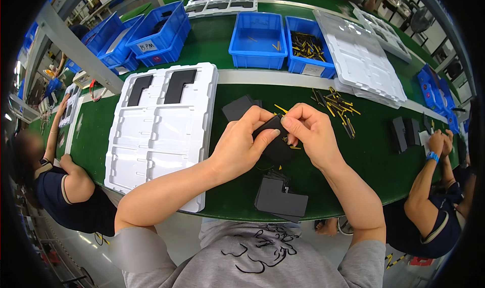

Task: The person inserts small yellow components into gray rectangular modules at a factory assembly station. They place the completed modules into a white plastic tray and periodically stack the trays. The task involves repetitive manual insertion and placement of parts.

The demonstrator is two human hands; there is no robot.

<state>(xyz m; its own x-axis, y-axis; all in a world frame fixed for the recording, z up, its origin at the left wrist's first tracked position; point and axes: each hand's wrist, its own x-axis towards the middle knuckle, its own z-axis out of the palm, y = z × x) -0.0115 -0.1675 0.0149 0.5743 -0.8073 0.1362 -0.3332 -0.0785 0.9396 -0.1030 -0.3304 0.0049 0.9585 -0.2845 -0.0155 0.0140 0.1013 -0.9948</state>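
A white tray (132,155) lies on the left of the green tabletop (232,187), its moulded compartments set in two columns; the two far ones each hold a dark, flat, L-shaped part. Along the far side stand blue bins. The middle bin (257,60) holds a few yellow strips on its floor, while the right bin (297,64) is heaped with black and yellow strips. The left bin (172,33) sits on another and contains dark pieces. Farther right lies a stack of pale trays (358,55).

The black piece (267,125) is in the person's hands, above the tabletop and between the tray and the loose strips. It looks flat, thin and matte, with a straight edge; fingers cover much of its outline. The left hand (243,141) has a closed grip on it, thumb on the near face and forefinger curled behind. The right hand (309,131) has thumb and forefinger pinched together on its right corner; whether they also nip a small strip is hidden.

Near the person, a loose stack of black L-shaped sheets (281,197) lies slightly fanned. More dark sheets (238,108) lie beyond the left hand. To the right, slim strips (336,106), black and yellow, are scattered in a crisscross pile.
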